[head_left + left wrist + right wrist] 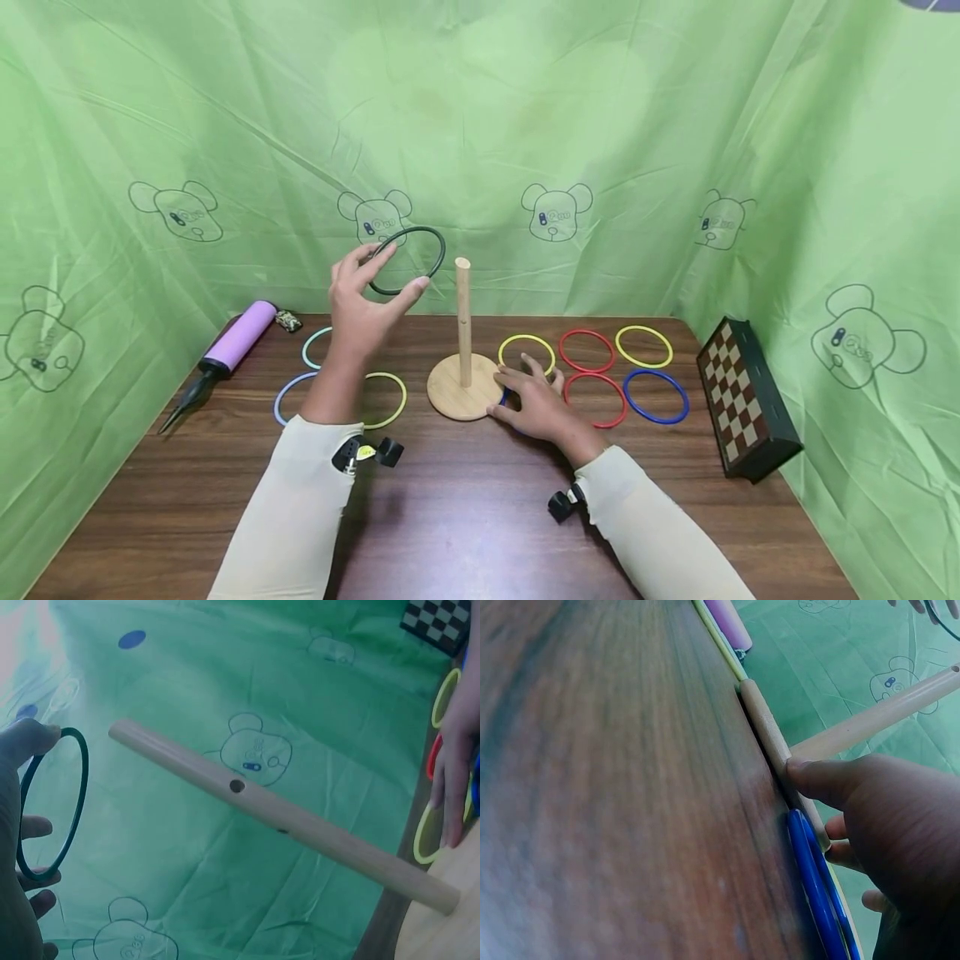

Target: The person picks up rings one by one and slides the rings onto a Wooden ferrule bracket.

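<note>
High in the head view, my left hand (363,287) pinches a dark, thin ring (442,250) between thumb and fingers. It hangs in the air just left of the top of a wooden post (464,321), tilted and not around it. The post rises from a round wooden base (453,404) on the table. My right hand (536,404) holds the right edge of this base, thumb (810,774) on the near rim and fingertips farther along. A blue ring (814,885) lies under that hand, mostly hidden in the head view.
Right of the stand lie yellow (645,329), red (587,333) and blue (657,419) rings. Left of it are light blue (279,400) and yellow-green rings (403,400), partly behind my forearm. A purple pump (243,333) lies far left; a checkered game box (750,400) stands far right.
</note>
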{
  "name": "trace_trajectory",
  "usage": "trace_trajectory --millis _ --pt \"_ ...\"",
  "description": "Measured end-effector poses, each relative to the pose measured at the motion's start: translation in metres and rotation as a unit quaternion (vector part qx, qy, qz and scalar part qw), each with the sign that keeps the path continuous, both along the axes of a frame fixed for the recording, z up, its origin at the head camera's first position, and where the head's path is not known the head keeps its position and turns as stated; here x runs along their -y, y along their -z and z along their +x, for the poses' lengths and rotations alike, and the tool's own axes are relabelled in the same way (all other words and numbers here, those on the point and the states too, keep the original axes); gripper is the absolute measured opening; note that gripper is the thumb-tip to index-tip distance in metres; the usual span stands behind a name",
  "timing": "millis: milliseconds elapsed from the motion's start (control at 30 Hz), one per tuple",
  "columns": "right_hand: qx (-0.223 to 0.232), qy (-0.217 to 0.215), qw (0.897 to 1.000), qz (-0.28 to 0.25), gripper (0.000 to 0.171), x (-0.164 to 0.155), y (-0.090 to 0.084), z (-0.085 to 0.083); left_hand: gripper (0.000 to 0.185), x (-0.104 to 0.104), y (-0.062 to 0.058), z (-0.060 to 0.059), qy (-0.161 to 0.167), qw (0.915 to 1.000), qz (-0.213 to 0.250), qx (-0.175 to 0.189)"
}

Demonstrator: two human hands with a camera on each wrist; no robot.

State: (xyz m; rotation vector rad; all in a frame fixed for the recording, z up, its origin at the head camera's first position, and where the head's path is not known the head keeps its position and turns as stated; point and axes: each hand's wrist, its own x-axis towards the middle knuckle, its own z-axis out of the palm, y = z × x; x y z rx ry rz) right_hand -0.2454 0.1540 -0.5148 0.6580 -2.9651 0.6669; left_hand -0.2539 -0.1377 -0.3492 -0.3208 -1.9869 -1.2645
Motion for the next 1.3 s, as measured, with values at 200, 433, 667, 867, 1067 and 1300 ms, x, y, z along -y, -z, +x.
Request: trace_trajectory --millis 200,433,667,867,1067,1300 --pt "0.002 0.001 1.000 -0.001 0.067 0.000 0.001 0.000 0.067 -0.012 -0.001 0.000 0.019 0.9998 0.006 0.010" --pt "0.008 0.001 1.000 -0.004 0.067 0.001 0.001 0.000 0.071 -0.024 0.007 -0.002 0.038 0.9992 -0.014 0.002" --pt "0.007 0.001 1.000 -0.002 0.068 0.000 0.000 0.000 0.075 -0.027 0.021 -0.003 0.051 0.9972 -0.054 -0.008" --pt "0.004 -0.001 1.000 -0.003 0.068 -0.001 -0.001 0.001 0.080 -0.024 0.039 -0.004 0.091 0.9919 -0.086 0.020" --pt "0.000 -0.005 1.000 -0.004 0.067 -0.001 0.001 -0.001 0.087 -0.021 0.060 -0.003 0.121 0.9848 -0.107 0.064" --pt "0.002 -0.004 1.000 -0.005 0.067 -0.001 0.002 -0.001 0.092 -0.019 0.085 -0.004 0.132 0.9752 -0.122 0.128"
